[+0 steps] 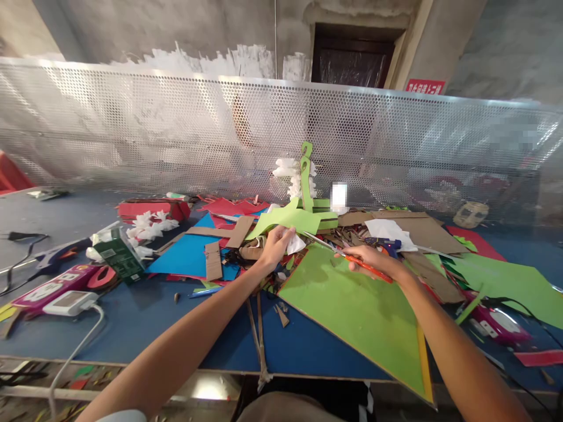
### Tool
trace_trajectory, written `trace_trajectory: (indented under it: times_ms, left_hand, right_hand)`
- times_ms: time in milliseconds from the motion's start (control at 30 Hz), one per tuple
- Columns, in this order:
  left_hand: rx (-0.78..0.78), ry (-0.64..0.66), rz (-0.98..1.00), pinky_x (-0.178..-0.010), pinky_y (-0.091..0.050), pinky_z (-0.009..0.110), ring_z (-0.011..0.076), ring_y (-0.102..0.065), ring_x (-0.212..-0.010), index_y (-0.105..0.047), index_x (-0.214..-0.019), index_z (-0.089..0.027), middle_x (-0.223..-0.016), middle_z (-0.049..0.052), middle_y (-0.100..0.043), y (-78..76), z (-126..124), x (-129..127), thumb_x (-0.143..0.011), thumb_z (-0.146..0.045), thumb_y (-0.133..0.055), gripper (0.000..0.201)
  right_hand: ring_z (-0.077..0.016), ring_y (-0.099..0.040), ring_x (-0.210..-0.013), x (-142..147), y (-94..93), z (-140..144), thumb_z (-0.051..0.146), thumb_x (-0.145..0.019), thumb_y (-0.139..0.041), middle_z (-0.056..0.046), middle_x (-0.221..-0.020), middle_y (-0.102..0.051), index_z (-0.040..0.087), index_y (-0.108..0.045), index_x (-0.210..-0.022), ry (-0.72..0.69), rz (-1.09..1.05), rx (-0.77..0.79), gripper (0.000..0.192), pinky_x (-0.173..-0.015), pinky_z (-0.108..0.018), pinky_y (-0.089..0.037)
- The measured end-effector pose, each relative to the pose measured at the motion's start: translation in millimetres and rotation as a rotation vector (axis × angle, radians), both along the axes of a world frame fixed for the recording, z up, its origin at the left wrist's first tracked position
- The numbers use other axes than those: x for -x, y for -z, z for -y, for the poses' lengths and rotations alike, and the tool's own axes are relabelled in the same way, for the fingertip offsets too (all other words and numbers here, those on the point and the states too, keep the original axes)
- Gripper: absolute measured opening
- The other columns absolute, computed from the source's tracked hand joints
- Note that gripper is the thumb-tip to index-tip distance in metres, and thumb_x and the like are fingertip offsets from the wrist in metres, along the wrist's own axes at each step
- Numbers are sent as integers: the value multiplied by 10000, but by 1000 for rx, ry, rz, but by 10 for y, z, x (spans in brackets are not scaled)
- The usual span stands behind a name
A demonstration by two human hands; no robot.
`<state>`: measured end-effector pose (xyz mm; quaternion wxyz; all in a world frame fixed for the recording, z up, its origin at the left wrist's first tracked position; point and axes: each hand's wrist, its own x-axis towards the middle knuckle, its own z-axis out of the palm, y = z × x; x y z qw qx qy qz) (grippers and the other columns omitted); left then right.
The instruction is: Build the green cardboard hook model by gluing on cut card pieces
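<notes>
- Two hands at work: left hand (276, 243) pinches a small white scrap (295, 244) between its fingers, right hand (368, 259) is closed round orange-handled scissors (347, 258), blades pointing left toward the scrap
- White scrap sits just above the near edge of the craft pile, over the top corner of the big green cardboard sheet (360, 310) on the blue surface (145, 322)
- To cut well, I'd judge: keep the scrap taut and clear of the fingertips, feed it deep into the blades, turn the paper, not the scissors, and keep the green sheet out of the bite
- Whether the blades are parted or closed is hard to tell, too thin at this size
- One pair of scissors, one white scrap in hand
- One green cardboard upright figure (305, 176) behind, white paper tufts beside it
- One blue sheet (189, 252), several brown cardboard strips across it, exact number unclear
- One green box (119, 255) at left, two power strips (53, 293) near it
- One glue gun (382, 241) just beyond the right hand
- One perforated metal screen (176, 129) along the back
</notes>
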<state>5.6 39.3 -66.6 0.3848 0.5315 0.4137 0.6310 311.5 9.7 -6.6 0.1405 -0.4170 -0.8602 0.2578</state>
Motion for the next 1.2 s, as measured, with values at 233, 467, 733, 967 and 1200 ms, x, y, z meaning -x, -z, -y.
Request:
trace_trajectory:
  times_ms: [233, 467, 733, 967, 1200]
  left_hand:
    - [60, 61, 60, -529, -286, 247, 103, -410, -552, -555, -691, -191, -605, -54, -469, 44, -18, 24, -770, -606, -782, 480]
    - [109, 134, 138, -536, -321, 235, 101, -453, -558, -582, -725, -182, -635, -46, -514, 118, -75, 28, -768, -599, -804, 475]
    - [109, 117, 103, -526, -316, 225, 95, -456, -553, -591, -741, -177, -630, -50, -515, 97, -45, -2, -738, -631, -812, 506]
    - [73, 93, -38, -487, -279, 224, 91, -420, -519, -535, -687, -193, -567, -50, -483, -12, 56, -66, -706, -724, -797, 593]
    - [55, 97, -71, -469, -273, 225, 92, -423, -506, -569, -720, -182, -566, -40, -507, -27, 81, -107, -714, -749, -772, 602]
  right_hand:
    - [-181, -568, -660, -65, 1, -30, 418, -943, -578, 2, -748, -651, 195, -744, -1261, -17, 73, 17, 423, -619, -280, -432]
    - [-200, -599, -756, -55, -23, 0, 460, -953, -576, -33, -880, -680, 188, -725, -1256, -13, 114, -38, 434, -676, -287, -442]
    - [-194, -595, -685, -28, -40, 16, 471, -954, -568, -28, -810, -676, 185, -732, -1253, -64, 149, -54, 445, -594, -269, -408]
    - [-149, -558, -486, 64, -37, 56, 564, -1000, -509, -21, -667, -644, 150, -710, -1351, -20, 52, 86, 579, -506, -264, -438]
    - [-112, -483, -387, 131, 167, -10, 726, -935, -575, 26, -605, -584, 147, -664, -1393, -2, -87, 224, 744, -382, -232, -365]
